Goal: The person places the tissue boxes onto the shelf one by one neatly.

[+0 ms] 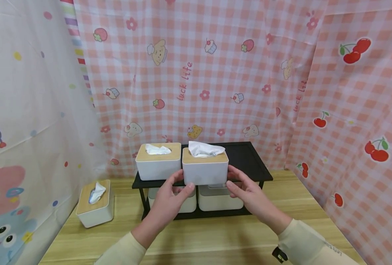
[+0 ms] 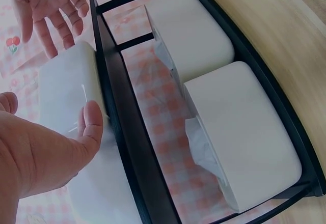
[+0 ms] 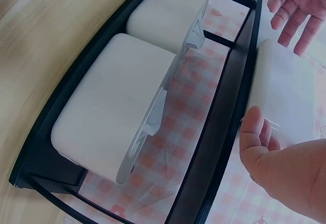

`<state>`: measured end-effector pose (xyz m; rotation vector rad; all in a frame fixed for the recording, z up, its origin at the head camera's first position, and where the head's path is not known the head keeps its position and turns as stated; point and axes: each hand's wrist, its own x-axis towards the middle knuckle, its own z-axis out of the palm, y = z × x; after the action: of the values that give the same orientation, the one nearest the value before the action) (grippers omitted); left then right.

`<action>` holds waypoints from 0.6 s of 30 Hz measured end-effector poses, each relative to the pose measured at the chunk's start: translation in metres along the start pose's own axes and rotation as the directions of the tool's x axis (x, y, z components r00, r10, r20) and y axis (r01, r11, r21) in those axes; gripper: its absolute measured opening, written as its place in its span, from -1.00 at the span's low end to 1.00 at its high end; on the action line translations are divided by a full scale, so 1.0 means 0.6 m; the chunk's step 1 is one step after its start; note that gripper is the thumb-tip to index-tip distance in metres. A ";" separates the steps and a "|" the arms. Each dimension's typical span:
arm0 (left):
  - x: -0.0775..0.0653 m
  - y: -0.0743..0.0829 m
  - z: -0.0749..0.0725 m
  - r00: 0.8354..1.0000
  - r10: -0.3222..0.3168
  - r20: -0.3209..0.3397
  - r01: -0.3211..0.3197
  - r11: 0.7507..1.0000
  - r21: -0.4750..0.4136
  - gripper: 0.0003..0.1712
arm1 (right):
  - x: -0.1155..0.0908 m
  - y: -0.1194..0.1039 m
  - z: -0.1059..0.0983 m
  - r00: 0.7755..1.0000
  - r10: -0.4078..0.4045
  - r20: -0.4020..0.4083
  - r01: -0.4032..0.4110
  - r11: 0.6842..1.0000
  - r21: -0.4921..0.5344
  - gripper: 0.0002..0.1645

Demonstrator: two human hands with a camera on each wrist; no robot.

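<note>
A white tissue box (image 1: 205, 171) with a wooden lid and a tissue sticking out sits at the front of the black rack's top shelf (image 1: 245, 158). My left hand (image 1: 167, 198) is at its left end, thumb near the lower front corner and fingers alongside. At the opposite end my right hand (image 1: 249, 195) is spread, its fingertips right by the side. Both hands have loosely extended fingers; in the left wrist view the right hand (image 2: 53, 12) shows its open palm. Left of this box stands a similar tissue box (image 1: 158, 165).
Two more tissue boxes (image 2: 244, 137) stand on the rack's lower shelf, tissues facing the back. Another tissue box (image 1: 96, 206) sits on the wooden table (image 1: 216, 243), left of the rack. Patterned curtains (image 1: 196, 81) hang behind and at both sides.
</note>
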<state>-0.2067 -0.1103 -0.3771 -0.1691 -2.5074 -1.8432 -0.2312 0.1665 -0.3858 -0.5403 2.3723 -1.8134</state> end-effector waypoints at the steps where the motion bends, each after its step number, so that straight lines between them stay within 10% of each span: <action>1: -0.001 0.000 0.000 1.000 -0.002 0.000 0.002 1.000 0.001 -0.18 | 0.000 0.000 0.000 1.000 -0.004 -0.001 0.004 1.000 -0.004 -0.23; 18: -0.002 -0.005 0.002 1.000 0.018 0.007 -0.018 0.999 0.039 -0.15 | -0.005 0.004 0.000 0.997 -0.081 0.003 0.080 0.979 -0.186 -0.19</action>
<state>-0.2060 -0.1102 -0.3802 -0.1960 -2.5353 -1.7893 -0.2290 0.1680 -0.3886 -0.6621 2.5751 -1.6324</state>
